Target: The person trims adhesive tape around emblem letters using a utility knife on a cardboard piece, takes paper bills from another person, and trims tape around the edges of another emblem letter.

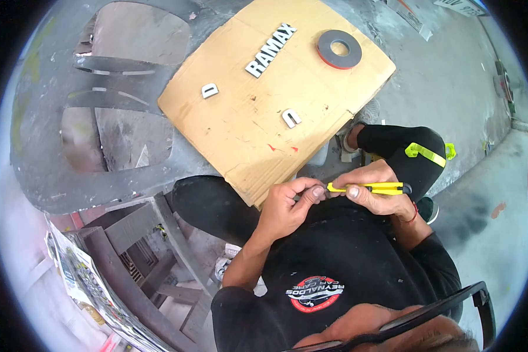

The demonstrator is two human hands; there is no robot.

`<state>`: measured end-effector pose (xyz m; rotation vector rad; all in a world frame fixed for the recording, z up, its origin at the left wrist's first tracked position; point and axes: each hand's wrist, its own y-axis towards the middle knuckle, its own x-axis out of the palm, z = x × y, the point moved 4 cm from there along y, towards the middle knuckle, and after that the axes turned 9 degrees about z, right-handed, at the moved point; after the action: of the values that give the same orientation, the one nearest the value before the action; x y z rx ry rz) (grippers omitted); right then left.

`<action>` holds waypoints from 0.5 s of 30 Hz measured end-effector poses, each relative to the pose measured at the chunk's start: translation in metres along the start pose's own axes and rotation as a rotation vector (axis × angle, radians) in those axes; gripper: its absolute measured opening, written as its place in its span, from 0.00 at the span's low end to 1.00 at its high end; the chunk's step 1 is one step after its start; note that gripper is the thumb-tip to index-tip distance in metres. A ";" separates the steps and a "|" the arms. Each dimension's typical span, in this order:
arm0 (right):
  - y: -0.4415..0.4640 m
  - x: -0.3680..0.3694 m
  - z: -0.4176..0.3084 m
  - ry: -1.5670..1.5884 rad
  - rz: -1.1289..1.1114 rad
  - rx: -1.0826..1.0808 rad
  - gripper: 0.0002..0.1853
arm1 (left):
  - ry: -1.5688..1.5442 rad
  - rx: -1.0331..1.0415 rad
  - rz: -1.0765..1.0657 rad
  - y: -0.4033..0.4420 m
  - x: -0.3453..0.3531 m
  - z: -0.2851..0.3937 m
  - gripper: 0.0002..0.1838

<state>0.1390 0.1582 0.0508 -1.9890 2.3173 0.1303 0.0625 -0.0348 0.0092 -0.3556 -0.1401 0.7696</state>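
Observation:
My right hand [376,186] is closed around a yellow and black box cutter [386,188], its front end pointing left. Close to that tip, my left hand [290,206] is closed in a pinch; whatever small dark thing sits between the fingertips is too small to make out. Both hands are just off the near edge of a cardboard sheet [217,132]. On the cardboard lie white-and-black letters reading RAMAX [271,50], a loose D letter [209,90] and a U-shaped letter [291,118]. A roll of grey tape with a red edge [339,49] lies at the far right.
The cardboard rests on a grey panel with cut-out openings [123,79]. At lower left stands a wooden frame [158,246] beside a pile of papers [94,281]. A yellow-green strap [428,154] is around my right knee. Grey floor [452,88] spreads to the right.

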 end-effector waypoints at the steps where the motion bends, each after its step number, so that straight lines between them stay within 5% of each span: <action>1: 0.001 0.001 0.000 -0.017 -0.063 -0.021 0.11 | -0.001 0.003 0.007 0.000 -0.003 -0.001 0.09; 5: -0.003 -0.013 0.006 0.181 0.090 0.055 0.06 | -0.065 0.005 0.063 -0.007 -0.021 0.002 0.10; 6: 0.001 -0.020 0.001 -0.037 0.184 0.021 0.06 | -0.140 -0.010 0.160 -0.009 -0.031 0.005 0.12; 8: 0.009 -0.012 -0.009 -0.357 0.408 -0.084 0.07 | 0.011 0.250 0.336 -0.007 -0.063 0.023 0.14; 10: 0.017 0.004 0.000 -0.465 0.472 -0.333 0.11 | 0.548 0.339 0.417 0.016 -0.075 0.071 0.08; 12: 0.030 0.021 0.006 -0.662 0.404 -0.583 0.14 | 0.628 0.485 0.363 0.059 -0.083 0.078 0.15; 14: 0.037 0.034 0.025 -0.712 0.390 -0.635 0.16 | 0.770 0.738 -0.059 0.094 -0.075 0.060 0.23; 15: 0.040 0.037 0.031 -0.755 0.385 -0.677 0.18 | 0.761 0.746 -0.049 0.093 -0.071 0.057 0.23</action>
<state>0.0944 0.1316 0.0155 -1.2370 2.1959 1.5504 -0.0633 -0.0075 0.0286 0.0854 0.8338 0.5460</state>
